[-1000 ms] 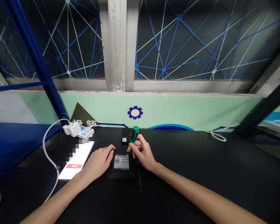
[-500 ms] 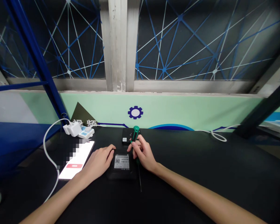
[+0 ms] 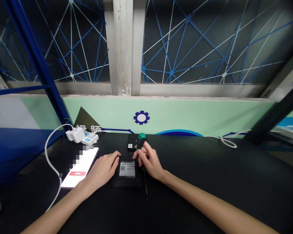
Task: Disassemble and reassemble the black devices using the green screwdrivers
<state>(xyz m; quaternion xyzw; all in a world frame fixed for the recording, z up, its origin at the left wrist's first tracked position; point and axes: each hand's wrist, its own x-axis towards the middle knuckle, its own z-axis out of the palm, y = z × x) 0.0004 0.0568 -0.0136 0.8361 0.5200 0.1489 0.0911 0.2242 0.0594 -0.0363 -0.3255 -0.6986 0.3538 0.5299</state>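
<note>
A black, squarish box [image 3: 139,180] with a white printed label lies on the dark table in the middle of the head view. My left hand [image 3: 106,165] rests palm down at its left side, fingers bent together over the far left corner; the thumb is hard to see. My right hand [image 3: 150,161] is closed around a screwdriver [image 3: 142,137] with a green and black handle. The handle points away from me and the thin shaft slants back towards me, along the box's right side. Its tip is apart from the box, near the table.
Behind the hands sits a smaller black box [image 3: 131,139] with a white sticker. A lit phone [image 3: 74,180] lies left of my left hand. White chargers [image 3: 75,134] and a power strip [image 3: 90,139] stand at the back left, with a white cable [image 3: 48,146] looping forward. Another white cable [image 3: 228,142] lies back right.
The screwdriver's handle has turned and dipped slightly in my right hand, with the fingers shifting a little. My left hand and the labelled box look unmoved.
</note>
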